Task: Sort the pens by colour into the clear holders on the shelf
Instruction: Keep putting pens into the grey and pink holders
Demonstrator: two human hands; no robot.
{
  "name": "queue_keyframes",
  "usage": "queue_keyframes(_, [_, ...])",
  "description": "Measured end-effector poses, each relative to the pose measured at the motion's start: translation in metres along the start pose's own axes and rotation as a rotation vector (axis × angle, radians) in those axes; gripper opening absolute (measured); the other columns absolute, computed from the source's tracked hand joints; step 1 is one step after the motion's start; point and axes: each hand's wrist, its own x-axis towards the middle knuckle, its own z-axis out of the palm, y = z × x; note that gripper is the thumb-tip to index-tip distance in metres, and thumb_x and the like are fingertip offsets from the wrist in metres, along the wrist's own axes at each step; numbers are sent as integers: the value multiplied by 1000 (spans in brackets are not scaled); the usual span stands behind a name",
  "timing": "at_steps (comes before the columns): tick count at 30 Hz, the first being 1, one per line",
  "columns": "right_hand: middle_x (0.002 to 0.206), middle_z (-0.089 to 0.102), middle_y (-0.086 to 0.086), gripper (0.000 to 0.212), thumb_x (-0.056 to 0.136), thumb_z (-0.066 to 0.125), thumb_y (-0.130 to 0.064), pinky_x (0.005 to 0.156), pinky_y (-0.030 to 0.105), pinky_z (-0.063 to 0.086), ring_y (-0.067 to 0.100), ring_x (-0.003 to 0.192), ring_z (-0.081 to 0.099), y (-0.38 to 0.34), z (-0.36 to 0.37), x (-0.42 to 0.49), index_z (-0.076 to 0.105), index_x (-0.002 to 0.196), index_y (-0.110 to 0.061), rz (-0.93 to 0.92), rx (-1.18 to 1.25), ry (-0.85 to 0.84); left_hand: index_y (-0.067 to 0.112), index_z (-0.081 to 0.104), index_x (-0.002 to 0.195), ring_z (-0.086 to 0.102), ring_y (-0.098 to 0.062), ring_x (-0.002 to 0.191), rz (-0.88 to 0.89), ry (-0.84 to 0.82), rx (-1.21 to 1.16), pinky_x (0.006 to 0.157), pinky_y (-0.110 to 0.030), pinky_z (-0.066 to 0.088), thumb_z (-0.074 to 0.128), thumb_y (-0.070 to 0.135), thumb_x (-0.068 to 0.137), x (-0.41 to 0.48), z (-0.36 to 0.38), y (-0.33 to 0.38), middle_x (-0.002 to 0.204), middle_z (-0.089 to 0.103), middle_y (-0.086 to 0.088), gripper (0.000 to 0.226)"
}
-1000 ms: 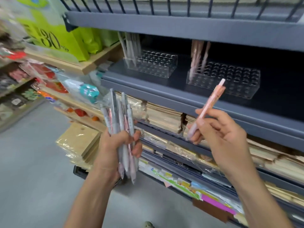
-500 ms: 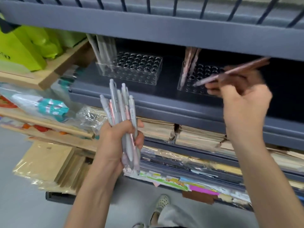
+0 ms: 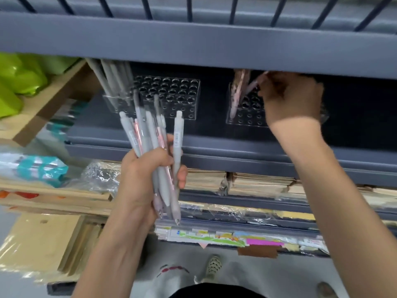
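My left hand (image 3: 148, 177) grips a bundle of grey and pink pens (image 3: 150, 136), held upright in front of the shelf edge. Two clear holders with rows of holes stand on the dark shelf. The left holder (image 3: 171, 97) has several grey pens (image 3: 109, 80) leaning at its left end. The right holder (image 3: 247, 115) has several pink pens (image 3: 238, 91) at its left end. My right hand (image 3: 290, 97) is inside the shelf over the right holder, fingers pinching a pink pen (image 3: 254, 83) beside the standing pink ones. Its tip is blurred.
The grey upper shelf rail (image 3: 193, 44) hangs low over the holders. Stacks of brown paper goods (image 3: 257, 181) fill the shelf below. Green bags (image 3: 19, 78) and wooden boards (image 3: 47, 239) lie to the left. Wrapped stationery (image 3: 225, 235) sits on the lowest shelf.
My right hand carried the pink pen from in front of the shelf into it, down to the right holder beside the other pink pens. My left hand kept the bundle steady.
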Motion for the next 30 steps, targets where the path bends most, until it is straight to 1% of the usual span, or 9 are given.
queue_keyframes(2, [97,74,10,23,95,53,-19,80,28,34,35,95,62,-6,4,5,73,88,-11,-8,-136,-69,6,60,83,47,-23,44,-34,-24,-11,45,-27,42,52,1,65,5,-4,5,64,50,-6,20])
queue_keyframes(9, [122,63,20,29,99,43,-19,95,38,38,40,114,53,-27,10,11,64,113,-4,52,-420,-208,2,57,91,48,-22,45,-121,-93,22,45,-28,44,53,3,65,9,-28,22,65,52,-6,26])
queue_keyframes(13, [126,60,22,31,101,39,-18,101,43,40,41,117,53,-35,5,14,59,118,-1,76,-477,-279,3,58,94,49,-21,46,-160,-138,50,44,-28,45,53,3,66,9,-41,28,66,54,-5,28])
queue_keyframes(18, [119,62,23,35,103,35,-22,92,43,44,41,110,58,-40,5,14,58,121,-2,112,-527,-331,3,59,91,51,-23,46,-160,-199,58,45,-28,46,53,1,69,6,-48,30,64,54,-6,22])
queue_keyframes(22, [119,68,14,31,96,53,-31,103,36,43,33,117,57,-30,0,9,68,115,-12,171,-342,-218,5,59,92,53,-23,45,-173,-183,49,44,-29,47,55,1,68,3,-50,29,65,57,-7,25])
queue_keyframes(24, [105,73,5,23,91,57,-25,97,28,46,21,102,64,-28,-10,-8,73,105,-15,206,-178,-36,6,60,94,54,-24,46,-179,-169,42,45,-30,47,55,1,67,3,-49,27,66,57,-7,28])
queue_keyframes(26, [83,73,-1,17,83,57,-18,80,30,54,14,78,65,-35,-18,-32,74,88,-19,225,56,32,6,59,95,54,-24,47,-189,-152,40,45,-30,47,56,1,67,5,-47,24,66,57,-7,29])
queue_keyframes(28, [68,71,-6,12,82,62,-23,63,27,54,7,60,62,-49,-21,-56,73,76,-22,268,270,-83,5,59,97,56,-24,49,-204,-139,39,46,-30,48,56,0,67,5,-42,21,69,58,-8,30])
queue_keyframes(30, [70,72,-8,12,84,69,-34,58,15,48,-2,56,57,-65,-19,-76,74,77,-26,223,397,-300,3,58,97,58,-25,50,-205,-134,61,47,-30,49,56,0,66,3,-37,17,69,58,-10,31])
